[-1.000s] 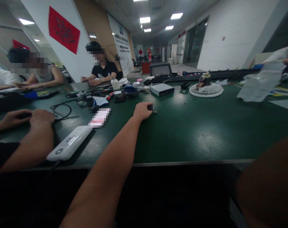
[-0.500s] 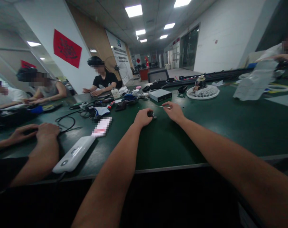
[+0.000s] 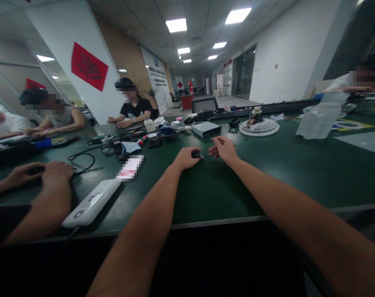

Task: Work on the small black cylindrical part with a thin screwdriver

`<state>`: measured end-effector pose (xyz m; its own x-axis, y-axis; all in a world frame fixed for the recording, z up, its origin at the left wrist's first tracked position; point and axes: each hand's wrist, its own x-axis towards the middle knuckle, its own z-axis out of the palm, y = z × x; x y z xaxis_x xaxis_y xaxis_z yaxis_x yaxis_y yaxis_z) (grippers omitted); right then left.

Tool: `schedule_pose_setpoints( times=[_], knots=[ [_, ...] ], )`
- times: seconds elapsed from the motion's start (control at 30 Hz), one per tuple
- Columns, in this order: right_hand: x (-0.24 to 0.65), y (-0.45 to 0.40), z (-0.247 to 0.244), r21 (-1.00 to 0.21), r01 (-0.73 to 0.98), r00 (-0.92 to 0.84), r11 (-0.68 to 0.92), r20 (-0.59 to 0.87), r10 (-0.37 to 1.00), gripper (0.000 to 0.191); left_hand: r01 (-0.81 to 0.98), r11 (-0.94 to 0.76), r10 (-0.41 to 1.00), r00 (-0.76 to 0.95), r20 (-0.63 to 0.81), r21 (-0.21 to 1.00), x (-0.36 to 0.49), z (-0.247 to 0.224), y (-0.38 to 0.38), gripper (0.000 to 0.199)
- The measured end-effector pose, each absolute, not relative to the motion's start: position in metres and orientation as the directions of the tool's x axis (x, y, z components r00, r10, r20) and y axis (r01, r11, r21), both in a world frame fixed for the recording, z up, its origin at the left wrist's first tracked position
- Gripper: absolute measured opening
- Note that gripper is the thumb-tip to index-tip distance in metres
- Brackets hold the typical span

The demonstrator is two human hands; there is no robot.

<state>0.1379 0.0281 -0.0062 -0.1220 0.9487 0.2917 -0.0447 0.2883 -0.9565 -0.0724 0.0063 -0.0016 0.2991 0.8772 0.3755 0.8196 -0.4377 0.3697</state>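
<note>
My left hand is closed around a small dark object with a shiny metal bit at its right end. It is held low over the green table, and the fingers hide much of it. Just to the right, my right hand has its fingers bent and the thumb close to the forefinger. Whatever lies between those fingers is too small or too hidden to name. A gap separates the two hands. Beyond them sits a grey metal box with a dark front.
A white fan grille with a motor stands back right, beside a small black tray. Crumpled clear plastic lies farther right. At left are a white power bank, black cables and a neighbour's hands. Other people sit around.
The thin metal rod that showed in my right hand is no longer visible. That hand has turned and its fingers point lower. The left hand keeps its hold. The view has shifted slightly.
</note>
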Motion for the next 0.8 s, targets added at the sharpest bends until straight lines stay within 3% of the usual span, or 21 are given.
schedule_pose_setpoints(
  times=[0.07,0.17,0.3,0.43,0.8],
  knots=[
    [0.137,0.033,-0.013,-0.934,0.057,-0.156,0.353,0.341,0.927,0.007,0.814,-0.453,0.873,0.320,0.368,0.364,-0.071,-0.001,0.005,0.040],
    [0.135,0.038,-0.024,-0.831,0.294,-0.221,0.473,0.422,0.879,0.030,0.807,-0.475,0.862,0.347,0.369,0.350,-0.069,0.001,0.005,0.037],
    [0.133,0.039,-0.030,-0.739,0.435,-0.316,0.514,0.409,0.856,0.036,0.815,-0.476,0.859,0.349,0.375,0.330,-0.069,0.002,0.004,0.040],
    [0.134,0.035,-0.027,-0.704,0.452,-0.338,0.548,0.434,0.835,0.040,0.813,-0.483,0.855,0.357,0.375,0.326,-0.070,0.001,0.005,0.042],
    [0.135,0.031,-0.019,-0.798,0.239,-0.303,0.553,0.480,0.823,0.046,0.839,-0.453,0.868,0.338,0.363,0.300,-0.069,0.002,0.004,0.043]
  ],
)
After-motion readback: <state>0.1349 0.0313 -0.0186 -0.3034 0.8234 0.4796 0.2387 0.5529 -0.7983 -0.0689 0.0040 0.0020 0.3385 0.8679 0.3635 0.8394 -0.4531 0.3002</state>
